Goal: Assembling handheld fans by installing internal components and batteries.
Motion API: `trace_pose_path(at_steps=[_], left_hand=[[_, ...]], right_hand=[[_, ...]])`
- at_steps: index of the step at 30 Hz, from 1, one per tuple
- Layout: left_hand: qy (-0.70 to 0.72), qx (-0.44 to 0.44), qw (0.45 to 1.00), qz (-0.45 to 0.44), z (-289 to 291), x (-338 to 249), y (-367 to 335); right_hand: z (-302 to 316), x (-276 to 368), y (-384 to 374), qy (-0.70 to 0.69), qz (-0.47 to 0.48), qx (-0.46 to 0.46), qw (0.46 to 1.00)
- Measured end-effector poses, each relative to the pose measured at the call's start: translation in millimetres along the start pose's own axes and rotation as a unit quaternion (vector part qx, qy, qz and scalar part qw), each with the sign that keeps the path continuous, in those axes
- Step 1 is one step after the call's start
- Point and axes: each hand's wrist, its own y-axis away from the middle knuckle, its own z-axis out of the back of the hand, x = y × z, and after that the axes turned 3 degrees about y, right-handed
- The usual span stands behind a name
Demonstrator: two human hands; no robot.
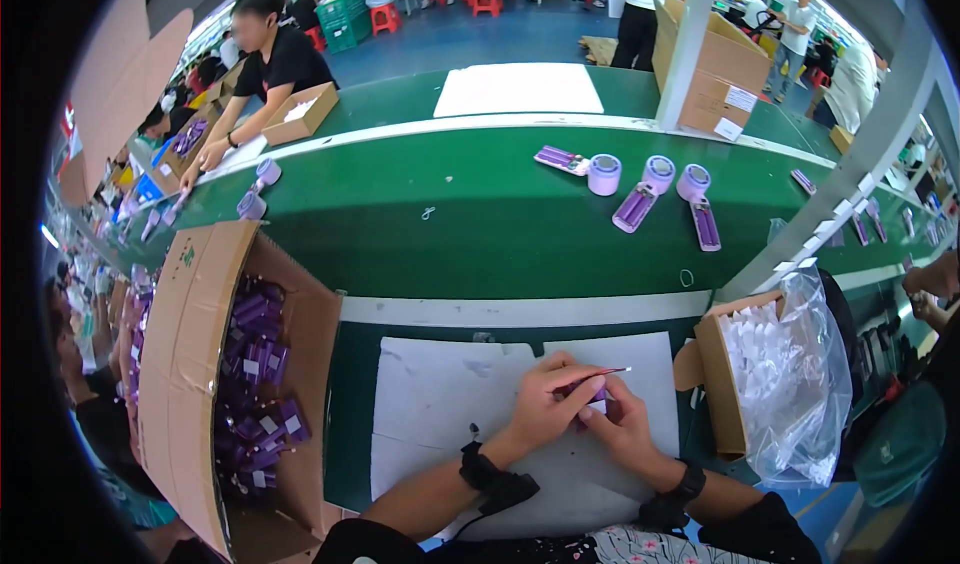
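Green worktop (430, 264), both hands (545, 406) (622, 429) pinching one purple part (601, 395) (white label (599, 407) unreadable, tbh) over one mat (430, 389), two cartons (180, 364) (721, 389) flanking it.

Held piece (599, 395): purple, white patch. Packs (264, 357) in left carton (183, 364): deep purple, white labels; carton tan. Bench (349, 404): dark green. Work sheet (430, 399): pale grey, darker smudges. Belt (470, 224): green. Round-headed units (604, 176): lilac; handles (635, 208) darker purple. Loose parts (755, 359), right: white. Wristbands (487, 471): black. Lap cloth (640, 546): white, pink flowers.
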Motion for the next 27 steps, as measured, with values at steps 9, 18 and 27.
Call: trace_pose_path(at_steps=[9, 18, 27], left_hand=[[0.155, -0.131, 0.978, 0.054, -3.9, 13.0, 1.8], [0.223, -0.113, 0.965, 0.082, -11.0, 14.7, -1.1], [0.277, -0.108, 0.946, 0.133, -18.0, 3.0, 5.3]], right_hand=[[4.4, 18.2, -17.9, 0.074, -0.101, 0.032, 0.992], [22.0, 13.3, -20.6, 0.071, -0.061, 0.09, 0.992], [27.3, 15.9, -6.1, 0.106, -0.049, 0.091, 0.989]])
